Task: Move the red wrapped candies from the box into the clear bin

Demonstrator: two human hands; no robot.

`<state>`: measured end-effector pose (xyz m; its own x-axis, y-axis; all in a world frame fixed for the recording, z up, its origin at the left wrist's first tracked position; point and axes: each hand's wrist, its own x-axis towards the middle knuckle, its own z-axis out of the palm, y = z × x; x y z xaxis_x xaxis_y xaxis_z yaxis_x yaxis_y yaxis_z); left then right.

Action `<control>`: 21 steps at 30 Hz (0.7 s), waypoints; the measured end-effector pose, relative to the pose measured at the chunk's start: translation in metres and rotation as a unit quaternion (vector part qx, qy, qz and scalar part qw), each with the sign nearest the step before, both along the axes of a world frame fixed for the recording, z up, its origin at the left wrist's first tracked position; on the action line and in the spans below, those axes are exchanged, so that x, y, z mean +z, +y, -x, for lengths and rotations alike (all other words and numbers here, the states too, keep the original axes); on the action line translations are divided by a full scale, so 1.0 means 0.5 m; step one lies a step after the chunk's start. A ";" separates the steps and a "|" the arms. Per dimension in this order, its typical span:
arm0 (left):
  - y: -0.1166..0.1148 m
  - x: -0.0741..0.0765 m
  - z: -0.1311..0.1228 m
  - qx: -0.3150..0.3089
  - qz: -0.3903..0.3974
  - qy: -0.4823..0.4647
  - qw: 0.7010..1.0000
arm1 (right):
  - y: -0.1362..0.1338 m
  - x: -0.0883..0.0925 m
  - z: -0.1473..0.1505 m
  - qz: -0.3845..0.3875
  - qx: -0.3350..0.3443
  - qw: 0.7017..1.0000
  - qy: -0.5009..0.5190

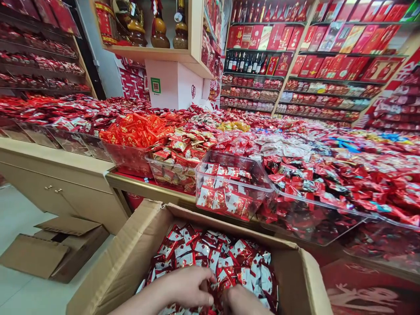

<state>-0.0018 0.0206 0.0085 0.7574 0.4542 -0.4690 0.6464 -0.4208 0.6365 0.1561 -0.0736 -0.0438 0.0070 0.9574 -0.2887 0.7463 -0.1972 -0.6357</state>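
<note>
An open cardboard box sits right in front of me, filled with small red-and-white wrapped candies. Both hands are down in the candies at the near side of the box. My left hand has its fingers curled into the pile, closing around several candies. My right hand is beside it, partly cut off by the frame's bottom edge, with fingers buried among the wrappers. Just beyond the box stands a clear plastic bin partly filled with the same candies.
A long display counter carries several clear bins heaped with red, orange and gold sweets. Shelves of red gift boxes and bottles line the back wall. A second, flattened cardboard box lies on the floor at the left.
</note>
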 end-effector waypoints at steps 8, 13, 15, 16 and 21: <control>-0.010 0.026 -0.018 0.051 0.115 -0.150 0.981 | 0.059 0.099 -0.043 -0.078 -0.084 0.977 0.178; -0.021 0.030 -0.040 0.149 0.231 -0.180 0.944 | 0.055 0.100 -0.038 -0.090 -0.122 0.937 0.314; -0.020 0.030 -0.041 0.178 0.246 -0.196 0.932 | 0.051 0.100 -0.037 -0.090 -0.121 0.939 0.308; -0.018 0.030 -0.040 0.188 0.249 -0.200 0.929 | 0.050 0.100 -0.038 -0.091 -0.119 0.943 0.297; -0.018 0.030 -0.041 0.211 0.263 -0.204 0.919 | 0.051 0.104 -0.040 -0.114 -0.117 0.957 0.241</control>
<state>0.0188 0.0117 0.0235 0.7274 0.5393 -0.4243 0.3445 0.2478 0.9055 0.1763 -0.0481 0.0085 0.1466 0.9844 -0.0969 0.3089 -0.1386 -0.9410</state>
